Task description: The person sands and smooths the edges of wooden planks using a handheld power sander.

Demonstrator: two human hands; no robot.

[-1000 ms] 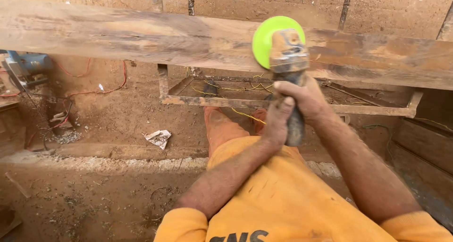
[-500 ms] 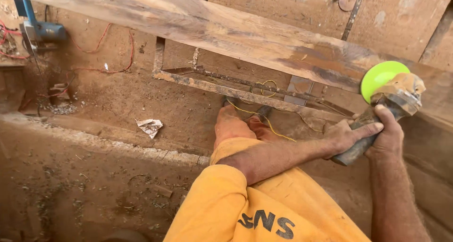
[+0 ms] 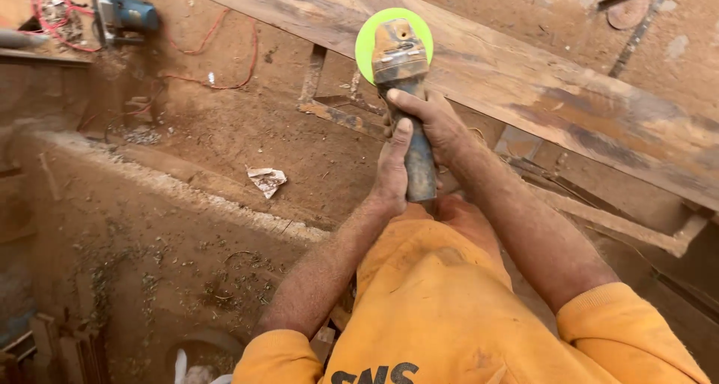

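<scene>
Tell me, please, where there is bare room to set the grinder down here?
Bare dirt floor lies between the crumpled paper and the metal frame. The plank right of the grinder is bare too. The top left is crowded with a blue power tool and red cables; left hand and right hand grip the grinder.

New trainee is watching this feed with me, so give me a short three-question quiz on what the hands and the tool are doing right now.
1. True or false: both the left hand and the right hand grip the dusty angle grinder with the lime-green disc.
2. What does the disc sit against?
A. the long weathered wooden plank
B. the crumpled white paper
3. Which tool lies at the upper left among the red cables?

Key: 1 true; 2 A; 3 the blue power tool.
</scene>
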